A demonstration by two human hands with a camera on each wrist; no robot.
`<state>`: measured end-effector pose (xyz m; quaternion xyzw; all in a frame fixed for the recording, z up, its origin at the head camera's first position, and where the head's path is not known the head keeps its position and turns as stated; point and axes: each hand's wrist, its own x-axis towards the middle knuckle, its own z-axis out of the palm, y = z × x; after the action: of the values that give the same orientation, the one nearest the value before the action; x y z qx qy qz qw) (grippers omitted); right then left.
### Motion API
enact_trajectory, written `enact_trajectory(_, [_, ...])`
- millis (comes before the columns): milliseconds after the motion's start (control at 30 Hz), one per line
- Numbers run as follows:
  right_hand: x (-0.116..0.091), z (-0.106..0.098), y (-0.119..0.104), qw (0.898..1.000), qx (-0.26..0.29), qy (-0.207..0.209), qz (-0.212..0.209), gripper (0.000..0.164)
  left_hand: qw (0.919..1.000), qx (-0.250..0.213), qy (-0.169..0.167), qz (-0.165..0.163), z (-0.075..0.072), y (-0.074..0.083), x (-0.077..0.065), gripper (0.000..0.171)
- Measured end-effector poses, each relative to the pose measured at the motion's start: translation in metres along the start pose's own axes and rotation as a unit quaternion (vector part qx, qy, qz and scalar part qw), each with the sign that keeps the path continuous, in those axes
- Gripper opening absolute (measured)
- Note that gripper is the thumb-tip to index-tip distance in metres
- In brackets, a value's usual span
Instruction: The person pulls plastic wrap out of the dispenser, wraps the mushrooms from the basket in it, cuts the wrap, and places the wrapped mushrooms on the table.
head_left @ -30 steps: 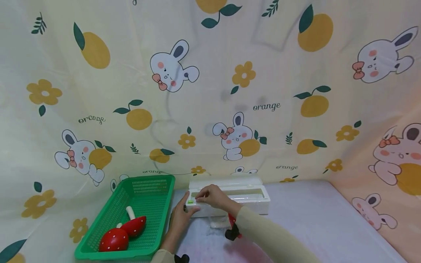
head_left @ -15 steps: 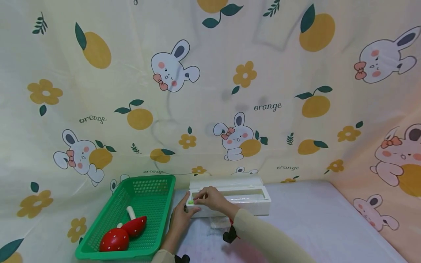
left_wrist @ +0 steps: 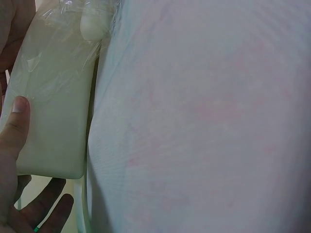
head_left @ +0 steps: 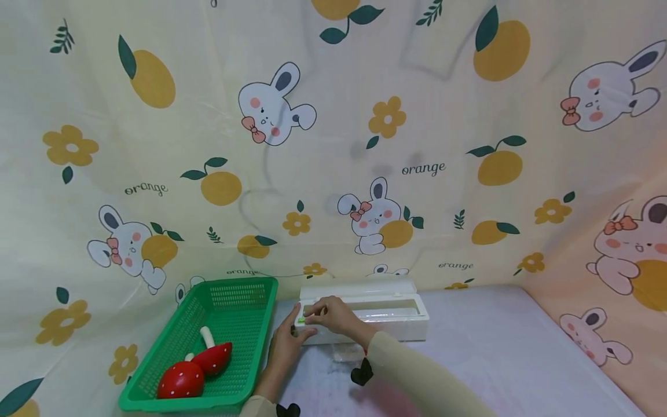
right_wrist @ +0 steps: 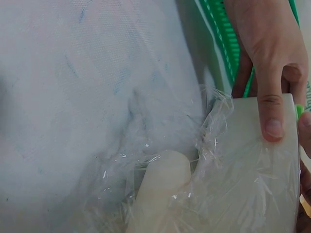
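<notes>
A white cling film dispenser (head_left: 411, 330) stands on the table, lid raised at the back. My left hand (head_left: 283, 347) grips its left end, thumb (left_wrist: 17, 114) on the front face, other fingers around the end. My right hand (head_left: 336, 315) reaches over the top at that same end, its fingertips pinching at the green slide cutter (head_left: 301, 319), which they partly hide. Clear cling film (right_wrist: 150, 121) hangs crumpled down the dispenser's front. Under it, on the table, lies a whitish piece with a rounded end (right_wrist: 165, 174).
Left of the dispenser is a green plastic basket (head_left: 247, 324). Inside lie two red mushrooms with white dots (head_left: 180, 380), their stems pale. A patterned curtain (head_left: 323, 174) hangs close behind the table, and the pale tablecloth (head_left: 479, 347) extends to the right.
My right hand and forearm have shifted slightly left, to the dispenser's left end. The left hand, dispenser and basket stay where they were.
</notes>
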<state>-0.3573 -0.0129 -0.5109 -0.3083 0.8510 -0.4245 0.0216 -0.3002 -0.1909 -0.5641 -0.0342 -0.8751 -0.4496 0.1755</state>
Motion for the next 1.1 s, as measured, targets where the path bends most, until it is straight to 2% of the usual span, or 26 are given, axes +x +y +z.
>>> enact_trajectory(100, [0.0, 0.001, 0.0, 1.0, 0.0, 0.001, 0.013, 0.012, 1.0, 0.002, 0.0, -0.001, -0.001, 0.002, 0.0, 0.084])
enact_trajectory(267, [0.001, 0.002, 0.001, 1.0, 0.002, 0.003, 0.009, 0.015, 1.0, -0.002, 0.0, -0.005, -0.001, 0.002, -0.001, 0.083])
enact_trajectory(567, [0.001, 0.002, 0.002, 1.0, 0.003, -0.008, 0.015, 0.01, 0.9999, -0.002, 0.0, -0.015, 0.001, 0.0, 0.0, 0.083])
enact_trajectory(933, [-0.001, -0.004, 0.003, 1.0, -0.01, -0.02, -0.003, 0.006, 1.0, -0.005, 0.005, -0.007, 0.001, 0.001, -0.002, 0.083])
enact_trajectory(1100, [-0.001, -0.009, 0.005, 1.0, -0.018, -0.017, -0.013, 0.006, 0.9999, -0.002, 0.007, -0.013, 0.001, 0.002, 0.0, 0.083])
